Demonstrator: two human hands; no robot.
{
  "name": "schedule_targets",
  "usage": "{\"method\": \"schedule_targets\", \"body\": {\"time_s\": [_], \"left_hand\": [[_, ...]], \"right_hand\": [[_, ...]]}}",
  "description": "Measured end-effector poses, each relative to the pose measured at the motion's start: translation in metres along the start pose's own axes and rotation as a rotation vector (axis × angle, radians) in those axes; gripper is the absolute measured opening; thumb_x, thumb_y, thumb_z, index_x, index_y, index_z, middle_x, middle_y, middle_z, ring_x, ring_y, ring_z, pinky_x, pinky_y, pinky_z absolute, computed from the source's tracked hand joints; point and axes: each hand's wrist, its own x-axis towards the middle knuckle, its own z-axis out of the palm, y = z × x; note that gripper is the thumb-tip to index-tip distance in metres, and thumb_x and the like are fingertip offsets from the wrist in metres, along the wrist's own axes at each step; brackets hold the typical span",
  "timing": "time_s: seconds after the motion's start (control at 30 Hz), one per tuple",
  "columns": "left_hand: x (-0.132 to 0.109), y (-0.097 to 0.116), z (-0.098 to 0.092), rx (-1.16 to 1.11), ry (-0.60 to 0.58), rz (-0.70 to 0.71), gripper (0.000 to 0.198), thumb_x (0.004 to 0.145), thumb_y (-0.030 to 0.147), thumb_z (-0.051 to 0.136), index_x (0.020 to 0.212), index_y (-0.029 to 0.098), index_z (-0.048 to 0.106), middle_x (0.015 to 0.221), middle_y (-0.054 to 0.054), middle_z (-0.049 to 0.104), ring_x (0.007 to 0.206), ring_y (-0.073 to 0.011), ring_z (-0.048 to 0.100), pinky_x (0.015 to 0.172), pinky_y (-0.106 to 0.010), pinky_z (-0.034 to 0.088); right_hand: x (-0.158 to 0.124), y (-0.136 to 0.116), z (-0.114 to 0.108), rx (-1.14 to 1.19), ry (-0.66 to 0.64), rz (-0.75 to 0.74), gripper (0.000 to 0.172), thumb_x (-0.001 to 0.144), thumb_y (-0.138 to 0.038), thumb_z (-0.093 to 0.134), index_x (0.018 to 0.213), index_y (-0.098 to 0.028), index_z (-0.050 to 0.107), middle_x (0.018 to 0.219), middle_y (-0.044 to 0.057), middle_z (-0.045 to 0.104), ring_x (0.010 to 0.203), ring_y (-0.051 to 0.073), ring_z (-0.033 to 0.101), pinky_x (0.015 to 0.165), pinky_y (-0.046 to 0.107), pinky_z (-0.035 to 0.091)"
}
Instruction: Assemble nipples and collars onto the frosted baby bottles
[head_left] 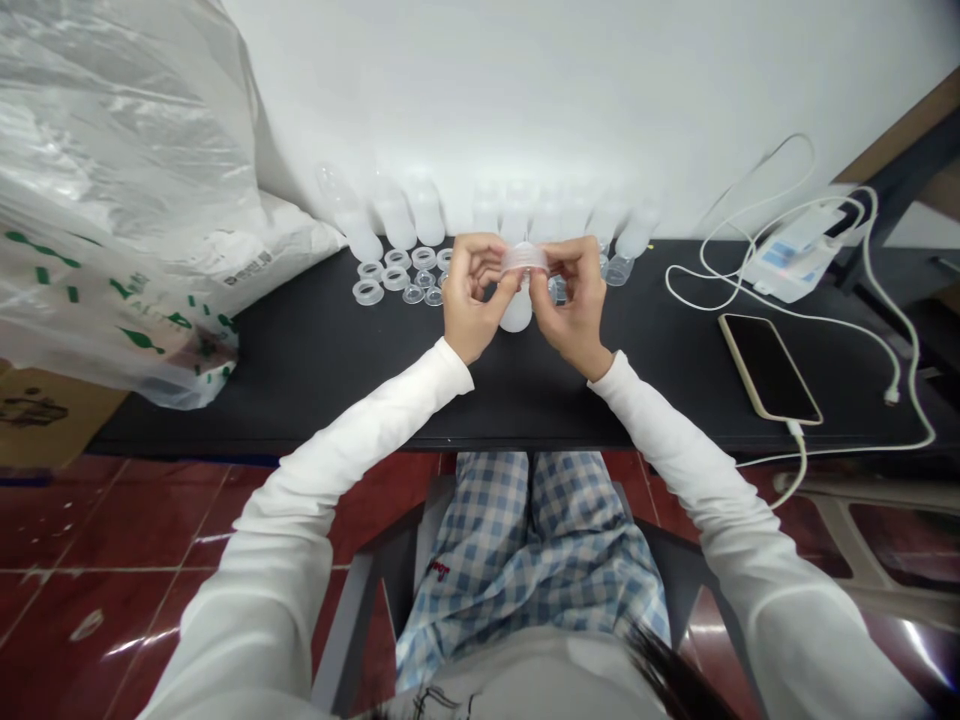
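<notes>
Shirt (555, 675) nearest; left hand (476, 297) and right hand (574, 303), fingers drawn in, pinch a ring (524, 260) over the bottle (516, 316). Level, even pressure should serve best. Loose rings (368, 300) lie left of the bottle; more bottles (427, 215) stand behind.

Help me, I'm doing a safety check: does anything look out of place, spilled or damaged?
Nothing looks spilled or visibly damaged around the held bottle. The white cable plugged into the phone looks untidy: it droops past the front edge of the black table, where it could perhaps snag.
</notes>
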Motion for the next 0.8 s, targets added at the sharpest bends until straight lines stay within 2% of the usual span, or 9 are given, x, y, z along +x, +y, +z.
{"method": "schedule_targets", "body": {"time_s": [0.17, 0.3, 0.37, 0.53, 0.7, 0.8], "left_hand": [[0.0006, 0.0000, 0.0007, 0.023, -0.032, -0.038, 0.047, 0.085, 0.066, 0.071, 0.112, 0.030, 0.057, 0.098, -0.006, 0.067, 0.094, -0.0238, 0.072, 0.074, -0.037, 0.062], [0.0045, -0.0021, 0.0003, -0.038, -0.018, -0.005, 0.036, 0.088, 0.059, 0.072, 0.109, 0.033, 0.057, 0.094, -0.003, 0.068, 0.084, -0.0210, 0.073, 0.069, -0.034, 0.061], [0.0058, -0.0027, -0.0008, -0.057, -0.017, -0.021, 0.034, 0.088, 0.058, 0.071, 0.108, 0.034, 0.058, 0.094, -0.003, 0.069, 0.082, -0.0210, 0.073, 0.068, -0.035, 0.061], [0.0053, -0.0002, -0.0017, -0.025, -0.015, -0.102, 0.040, 0.088, 0.062, 0.069, 0.110, 0.031, 0.058, 0.097, -0.005, 0.070, 0.094, -0.0240, 0.074, 0.076, -0.037, 0.063], [0.0038, 0.0032, 0.0008, 0.018, 0.029, 0.012, 0.026, 0.092, 0.049, 0.070, 0.106, 0.030, 0.058, 0.093, -0.003, 0.068, 0.084, -0.0173, 0.072, 0.066, -0.028, 0.059], [0.0018, 0.0021, 0.0011, 0.094, 0.016, 0.047, 0.032, 0.093, 0.054, 0.067, 0.105, 0.026, 0.058, 0.095, -0.004, 0.067, 0.084, -0.0161, 0.069, 0.066, -0.026, 0.057]], "right_hand": [[0.0026, -0.0019, 0.0008, 0.003, 0.015, 0.017, 0.035, 0.101, -0.060, 0.049, 0.112, -0.028, 0.056, 0.101, 0.004, 0.063, 0.094, 0.019, 0.068, 0.083, 0.039, 0.064], [0.0060, -0.0035, 0.0021, 0.014, -0.016, 0.035, 0.038, 0.101, -0.062, 0.049, 0.117, -0.028, 0.052, 0.102, 0.004, 0.063, 0.089, 0.017, 0.068, 0.079, 0.035, 0.064], [0.0075, -0.0053, 0.0017, 0.016, -0.033, 0.037, 0.038, 0.102, -0.062, 0.047, 0.120, -0.028, 0.050, 0.104, 0.004, 0.064, 0.089, 0.017, 0.069, 0.079, 0.035, 0.064], [0.0096, -0.0083, -0.0009, 0.004, -0.068, 0.018, 0.041, 0.100, -0.062, 0.052, 0.123, -0.029, 0.048, 0.109, 0.005, 0.064, 0.094, 0.017, 0.068, 0.083, 0.035, 0.064], [0.0069, -0.0067, 0.0032, 0.024, -0.044, 0.020, 0.040, 0.099, -0.061, 0.054, 0.119, -0.027, 0.047, 0.107, 0.004, 0.061, 0.095, 0.017, 0.066, 0.084, 0.035, 0.062], [0.0049, -0.0088, 0.0074, 0.056, -0.003, 0.029, 0.037, 0.099, -0.060, 0.055, 0.113, -0.027, 0.048, 0.100, 0.003, 0.058, 0.090, 0.016, 0.064, 0.082, 0.034, 0.060]]}}
